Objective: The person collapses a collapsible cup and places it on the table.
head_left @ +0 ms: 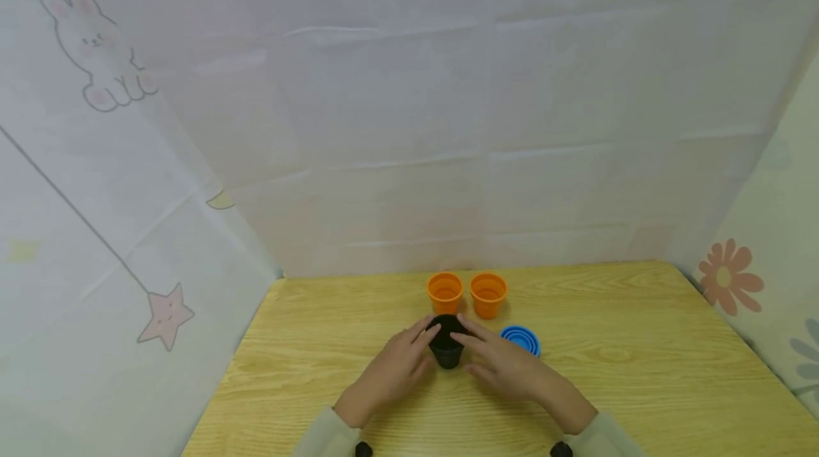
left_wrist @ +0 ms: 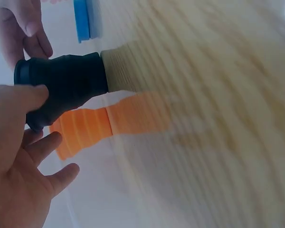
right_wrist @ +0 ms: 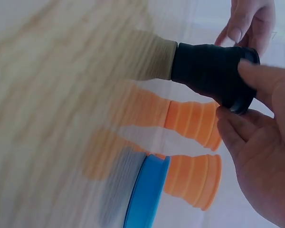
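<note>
A black collapsible cup (head_left: 447,354) stands upright and extended on the table, mouth up. My left hand (head_left: 398,364) is at its left, with fairly straight fingers at the rim and one fingertip reaching over the opening. From the other side my right hand (head_left: 508,364) mirrors this, its fingers at the right part of the rim. In the right wrist view one fingertip lies across the black cup (right_wrist: 206,69) near its rim, slightly blurred. Two orange collapsible cups (head_left: 444,293) (head_left: 489,295) stand extended behind. Beside the right hand lies a flattened blue collapsible cup (head_left: 520,338).
The wooden table (head_left: 320,343) ends at a pale fabric backdrop (head_left: 397,158) behind the cups. Printed fabric, with a rabbit and star on the left and flowers on the right, closes off both sides.
</note>
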The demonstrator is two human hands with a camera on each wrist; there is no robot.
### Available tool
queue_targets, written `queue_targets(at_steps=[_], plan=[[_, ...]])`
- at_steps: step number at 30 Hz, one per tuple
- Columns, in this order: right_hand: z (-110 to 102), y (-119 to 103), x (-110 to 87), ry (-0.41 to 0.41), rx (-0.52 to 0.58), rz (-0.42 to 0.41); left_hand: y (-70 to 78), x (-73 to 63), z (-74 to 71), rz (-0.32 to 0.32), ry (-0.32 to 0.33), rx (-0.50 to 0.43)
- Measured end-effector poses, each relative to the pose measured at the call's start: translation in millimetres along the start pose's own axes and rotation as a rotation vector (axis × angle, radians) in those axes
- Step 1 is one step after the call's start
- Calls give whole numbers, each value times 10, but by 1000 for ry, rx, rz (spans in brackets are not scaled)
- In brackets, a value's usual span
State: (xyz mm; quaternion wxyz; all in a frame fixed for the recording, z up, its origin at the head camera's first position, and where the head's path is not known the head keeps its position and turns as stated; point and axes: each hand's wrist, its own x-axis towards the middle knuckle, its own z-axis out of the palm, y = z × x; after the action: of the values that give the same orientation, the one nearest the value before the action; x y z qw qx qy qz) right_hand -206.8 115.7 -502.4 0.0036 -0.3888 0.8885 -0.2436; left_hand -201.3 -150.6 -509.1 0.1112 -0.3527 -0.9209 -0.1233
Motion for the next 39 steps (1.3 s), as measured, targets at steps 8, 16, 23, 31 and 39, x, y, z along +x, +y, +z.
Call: queue_targets(at_steps=[8, 16, 23, 31, 39], plan=[[-56, -38, 56, 90, 58, -1, 32, 102, -59, -83, 21, -193], [-102, -46, 53, 246, 284, 1, 69, 84, -151, -188, -26, -541], [-115, -37, 2, 252, 407, 65, 135, 54, -183, -233, -6, -714], [-119, -52, -85, 263, 448, 96, 242, 47, -210, -253, 49, -842], [-145, -101, -165, 240, 511, 93, 315, 30, -222, -273, 49, -888]])
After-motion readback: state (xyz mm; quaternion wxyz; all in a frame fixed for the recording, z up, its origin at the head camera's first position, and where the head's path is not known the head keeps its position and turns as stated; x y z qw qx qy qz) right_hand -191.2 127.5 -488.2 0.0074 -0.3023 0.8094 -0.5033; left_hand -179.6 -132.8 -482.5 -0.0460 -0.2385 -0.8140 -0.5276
